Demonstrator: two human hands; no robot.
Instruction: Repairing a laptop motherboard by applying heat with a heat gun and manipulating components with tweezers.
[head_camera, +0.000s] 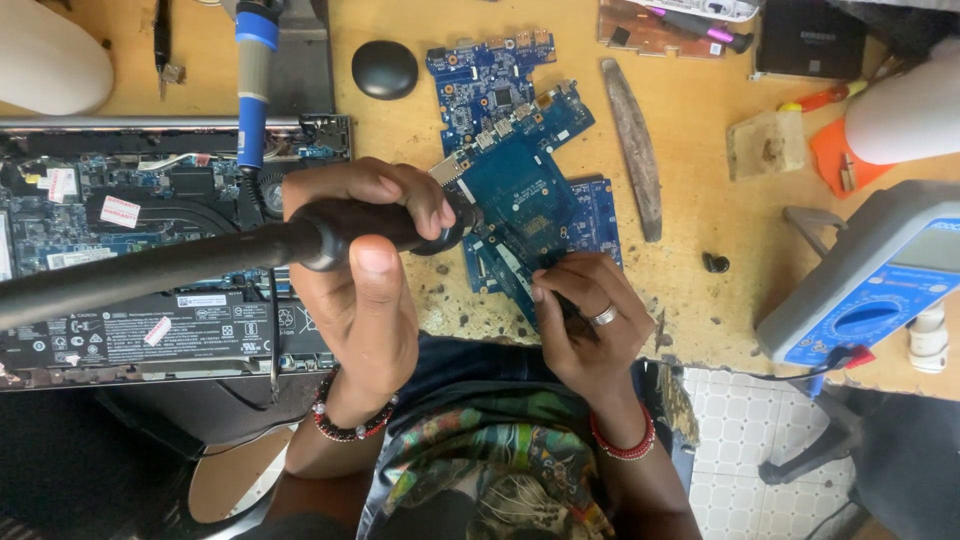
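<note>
Left hand (365, 265) is wrapped tight around the black handle of a hot-air wand (330, 235), fingers curled fully over it, thumb along the underside. The nozzle points right, at the upper corner of the blue circuit board (525, 205). The wand's thick black hose runs off toward the left edge of the view.

Right hand (585, 315), ring on one finger, pinches something small and dark at the lower edge of the same board; fingers narrow, tips close together. Whether it is tweezers or a part, I cannot tell.

The board lies tilted on the wooden bench (690, 130), on top of a second blue board, with a third one (490, 70) just above.

Judged step: heating a spot on the board while the right hand steadies it. The next move would call for a steady nozzle kept just off the surface, and a firm grip on the board.

Containers: the opened laptop shell (150, 240) at left holds its own board, a fan and a long black battery. A blue multimeter (870, 290) sits at right.
</note>
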